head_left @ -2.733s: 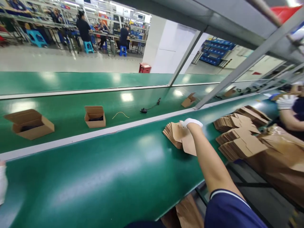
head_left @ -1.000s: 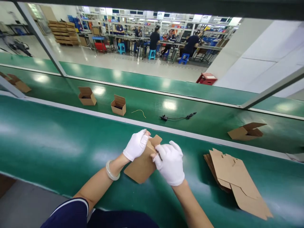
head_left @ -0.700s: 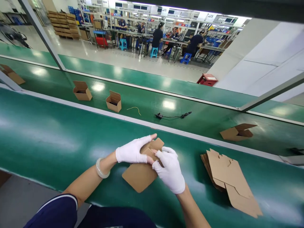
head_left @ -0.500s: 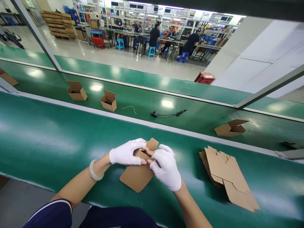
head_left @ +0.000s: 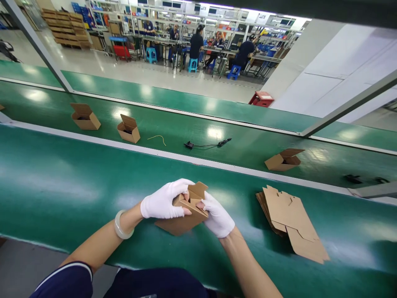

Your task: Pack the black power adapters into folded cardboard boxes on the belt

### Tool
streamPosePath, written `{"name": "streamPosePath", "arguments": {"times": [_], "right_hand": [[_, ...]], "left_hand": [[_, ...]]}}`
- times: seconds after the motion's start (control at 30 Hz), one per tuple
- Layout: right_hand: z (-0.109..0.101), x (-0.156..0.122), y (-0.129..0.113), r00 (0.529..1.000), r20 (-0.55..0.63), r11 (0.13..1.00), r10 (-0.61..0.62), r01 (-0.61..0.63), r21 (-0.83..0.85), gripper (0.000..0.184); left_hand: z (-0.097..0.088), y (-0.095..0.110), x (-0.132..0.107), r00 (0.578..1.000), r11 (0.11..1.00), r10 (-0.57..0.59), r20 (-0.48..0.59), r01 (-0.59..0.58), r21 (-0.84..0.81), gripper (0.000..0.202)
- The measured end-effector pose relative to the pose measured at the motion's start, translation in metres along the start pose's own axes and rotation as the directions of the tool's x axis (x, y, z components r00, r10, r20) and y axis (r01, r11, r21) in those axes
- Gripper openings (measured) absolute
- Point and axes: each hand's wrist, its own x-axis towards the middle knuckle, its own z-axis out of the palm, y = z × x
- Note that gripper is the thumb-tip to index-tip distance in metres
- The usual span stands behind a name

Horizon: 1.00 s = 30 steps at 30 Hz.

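Between my hands is a small brown cardboard box (head_left: 194,216), partly folded, with one flap standing up at its far side and a wide flap low toward me. My left hand (head_left: 166,200), in a white glove with bare fingertips, grips the box's left side, thumb on the near face. From the right, my right hand (head_left: 217,216), gloved the same way, closes on the box with its thumb pressing the folded flaps on top. The fingers behind the box are hidden.
A stack of flat cardboard blanks (head_left: 293,221) lies to the right. Beyond the white rail, the green belt carries open boxes (head_left: 128,129), a yellow wire (head_left: 158,137) and a black adapter with cable (head_left: 189,145). Metal posts (head_left: 37,45) frame the bench; people sit and stand farther back.
My right hand has shifted from the near edge to the box's right side, thumb on the flaps. The box has tilted up. The things on the belt appear farther left in view.
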Motion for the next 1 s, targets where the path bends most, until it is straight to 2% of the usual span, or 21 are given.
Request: {"name": "streamPosePath", "arguments": {"times": [0.1,0.17,0.23,0.33,0.4,0.47,0.5,0.57,0.63,0.67,0.7,0.77,0.83,0.87,0.93,1.0], "right_hand": [[-0.010,0.002,-0.008,1.000,0.029,0.999,0.012,-0.011,-0.048,0.053],[-0.014,0.004,-0.019,0.998,0.067,0.985,0.021,-0.009,-0.169,0.054],[-0.014,0.007,-0.031,0.988,0.142,0.940,0.066,-0.014,-0.341,0.050],[-0.004,0.012,-0.043,0.947,0.261,0.840,0.186,-0.016,-0.542,0.039],[0.002,0.015,-0.046,0.953,0.238,0.775,0.187,0.006,-0.632,0.030],[0.003,0.016,-0.046,0.972,0.190,0.719,0.136,0.035,-0.694,0.023],[0.001,0.017,-0.046,0.982,0.167,0.715,0.094,0.050,-0.697,0.023],[-0.007,0.017,-0.042,0.996,0.079,0.776,-0.039,0.080,-0.625,0.028],[-0.017,0.016,-0.034,0.972,-0.119,0.877,-0.204,0.127,-0.464,0.034],[-0.020,0.015,-0.028,0.948,-0.208,0.911,-0.239,0.146,-0.385,0.036],[-0.022,0.013,-0.022,0.936,-0.255,0.930,-0.241,0.148,-0.335,0.037],[-0.022,0.010,-0.008,0.945,-0.246,0.923,-0.217,0.117,-0.367,0.032],[-0.016,0.006,0.003,0.944,-0.188,0.827,-0.271,0.128,-0.547,0.022],[-0.011,0.005,0.006,0.926,-0.153,0.741,-0.346,0.170,-0.650,0.021],[-0.003,0.004,0.011,0.870,-0.002,0.495,-0.492,0.278,-0.823,0.027],[0.004,0.008,0.016,0.825,0.207,0.177,-0.526,0.344,-0.922,0.028]], "left_hand": [[-0.001,0.001,-0.003,0.999,0.999,-0.005,-0.047,0.004,-0.032,0.032],[-0.001,0.000,-0.005,0.999,1.000,-0.001,-0.054,0.000,-0.013,0.034],[-0.001,0.000,-0.006,0.998,0.999,0.037,-0.047,-0.037,0.011,0.034],[0.000,0.000,-0.006,0.992,0.993,0.120,-0.029,-0.119,0.028,0.034],[0.001,0.000,-0.005,0.990,0.988,0.143,-0.013,-0.142,0.053,0.033],[0.000,-0.001,-0.004,0.990,0.988,0.144,-0.004,-0.143,0.063,0.033],[0.000,-0.002,-0.003,0.989,0.988,0.145,-0.012,-0.144,0.056,0.033],[-0.003,-0.004,0.000,0.983,0.988,0.154,-0.098,-0.150,0.046,0.034],[-0.006,-0.007,0.004,0.942,0.991,0.135,-0.308,-0.122,0.062,0.035],[-0.008,-0.008,0.006,0.896,0.993,0.117,-0.427,-0.094,0.075,0.037],[-0.009,-0.009,0.008,0.841,0.995,0.097,-0.532,-0.064,0.080,0.038],[-0.011,-0.012,0.014,0.747,0.999,0.033,-0.663,-0.007,0.042,0.041],[-0.013,-0.016,0.020,0.703,0.994,-0.107,-0.703,0.056,-0.095,0.040],[-0.013,-0.020,0.024,0.687,0.974,-0.216,-0.693,0.100,-0.205,0.039],[-0.012,-0.030,0.030,0.650,0.881,-0.440,-0.619,0.180,-0.438,0.037],[-0.007,-0.041,0.034,0.615,0.758,-0.600,-0.513,0.230,-0.611,0.034]]}}
